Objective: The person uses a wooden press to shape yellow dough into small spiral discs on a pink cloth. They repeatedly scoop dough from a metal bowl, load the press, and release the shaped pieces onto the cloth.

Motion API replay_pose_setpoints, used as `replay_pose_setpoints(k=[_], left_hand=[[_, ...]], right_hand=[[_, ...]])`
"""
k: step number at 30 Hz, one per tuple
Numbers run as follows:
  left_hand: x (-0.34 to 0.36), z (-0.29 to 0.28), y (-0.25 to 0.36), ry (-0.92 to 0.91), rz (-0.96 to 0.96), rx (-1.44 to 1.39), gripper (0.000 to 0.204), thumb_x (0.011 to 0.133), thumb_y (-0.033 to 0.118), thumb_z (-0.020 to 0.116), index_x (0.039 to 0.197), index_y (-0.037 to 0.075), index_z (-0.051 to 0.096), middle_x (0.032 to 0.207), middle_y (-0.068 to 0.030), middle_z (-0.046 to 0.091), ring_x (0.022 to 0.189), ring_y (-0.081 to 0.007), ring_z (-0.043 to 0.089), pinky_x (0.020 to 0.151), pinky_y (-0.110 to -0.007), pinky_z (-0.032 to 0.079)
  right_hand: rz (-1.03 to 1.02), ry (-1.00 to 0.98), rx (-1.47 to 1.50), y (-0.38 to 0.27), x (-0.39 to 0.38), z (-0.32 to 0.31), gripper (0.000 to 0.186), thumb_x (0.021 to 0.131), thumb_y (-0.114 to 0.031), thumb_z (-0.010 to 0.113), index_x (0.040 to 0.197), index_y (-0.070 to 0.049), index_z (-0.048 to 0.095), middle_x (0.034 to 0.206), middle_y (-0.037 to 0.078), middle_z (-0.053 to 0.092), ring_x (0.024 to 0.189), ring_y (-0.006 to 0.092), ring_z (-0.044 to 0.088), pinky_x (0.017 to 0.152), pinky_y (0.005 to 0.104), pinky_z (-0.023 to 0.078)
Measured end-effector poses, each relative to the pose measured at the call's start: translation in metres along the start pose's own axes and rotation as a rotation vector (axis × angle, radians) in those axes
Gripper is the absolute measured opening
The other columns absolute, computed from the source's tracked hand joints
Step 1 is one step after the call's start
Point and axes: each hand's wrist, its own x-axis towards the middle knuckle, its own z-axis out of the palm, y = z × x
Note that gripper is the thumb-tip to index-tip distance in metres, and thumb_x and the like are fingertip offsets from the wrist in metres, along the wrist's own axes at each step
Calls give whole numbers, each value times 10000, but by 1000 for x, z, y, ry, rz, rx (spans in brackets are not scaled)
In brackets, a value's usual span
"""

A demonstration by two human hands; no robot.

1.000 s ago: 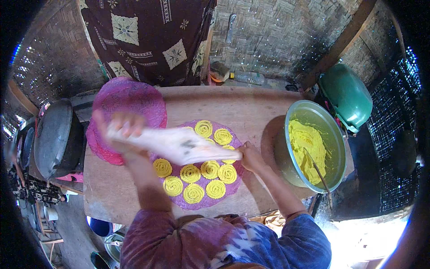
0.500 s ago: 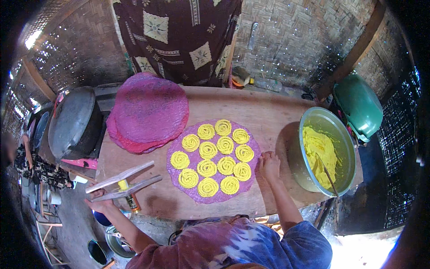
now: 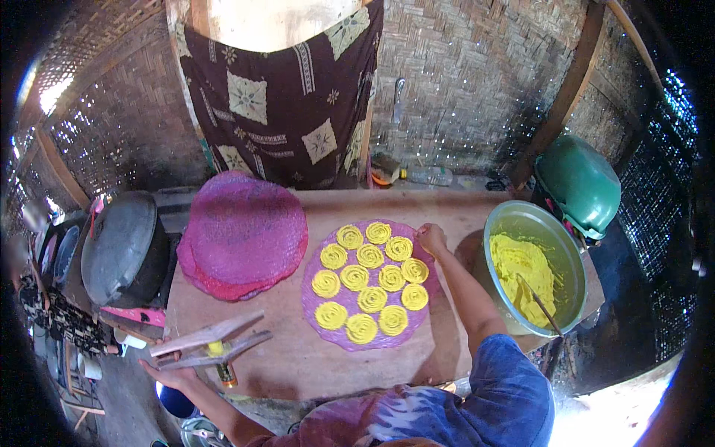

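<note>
A round purple net-like sheet (image 3: 313,298) lies on the wooden table, with several yellow piped swirls (image 3: 370,255) spread over it. At its far right edge is my right hand (image 3: 430,240), fingers closed on the rim. My left hand (image 3: 175,372) grips the near end of a wooden press (image 3: 208,335) made of two boards joined in a V. A yellow piece (image 3: 216,348) sits between the boards, and a small cylinder (image 3: 226,374) hangs below it. The press is held over the table's near left corner, apart from the sheet.
Stacked pink and purple round sheets (image 3: 242,231) lie at the far left of the table (image 3: 298,372). A basin of yellow paste (image 3: 532,268) with a stirring stick (image 3: 547,313) stands right. A dark pot (image 3: 123,246) stands left; a green basin (image 3: 581,186) leans at the back right.
My right hand has moved away from me along the sheet's edge. The sheet with the swirls has shifted away and rightward on the table. My left hand still holds the press; the view has tilted up.
</note>
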Motion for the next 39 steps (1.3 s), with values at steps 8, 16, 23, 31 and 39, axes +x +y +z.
replay_pose_setpoints(k=[8,16,23,31,39], left_hand=[[-52,64,4,-314,39,143,579,969,600,360,764,76,494,663,-73,476,638,-195,481,650,-304,404],[-60,75,-5,-288,29,50,611,982,604,319,755,80,537,620,-81,496,596,-220,501,615,-370,425],[-62,68,-20,-606,25,94,697,969,644,292,817,39,603,629,-128,543,633,-283,511,643,-400,425],[-103,70,-12,-892,106,138,691,1006,537,247,815,-29,595,638,-199,576,582,-332,550,635,-475,465],[-109,59,-9,-960,113,100,722,1006,541,243,789,-56,586,651,-216,584,595,-350,566,661,-500,477]], right_hand=[[210,115,-307,32,124,-27,269,805,-315,676,1023,-160,701,1054,116,709,1043,302,654,947,478,452],[-78,554,-335,-5,130,-20,286,780,-209,702,1040,-97,665,1060,125,673,999,306,646,885,488,462],[-1153,-287,261,-229,-39,86,316,820,-216,628,1078,-39,670,1142,185,637,1098,378,570,946,468,453],[-1293,-710,-28,-312,-109,139,333,876,-174,611,1181,-48,657,1304,169,588,1250,314,522,1083,529,339],[-974,-500,469,-317,-103,92,271,819,-21,553,1049,-56,693,1027,211,682,973,363,663,818,426,522]])
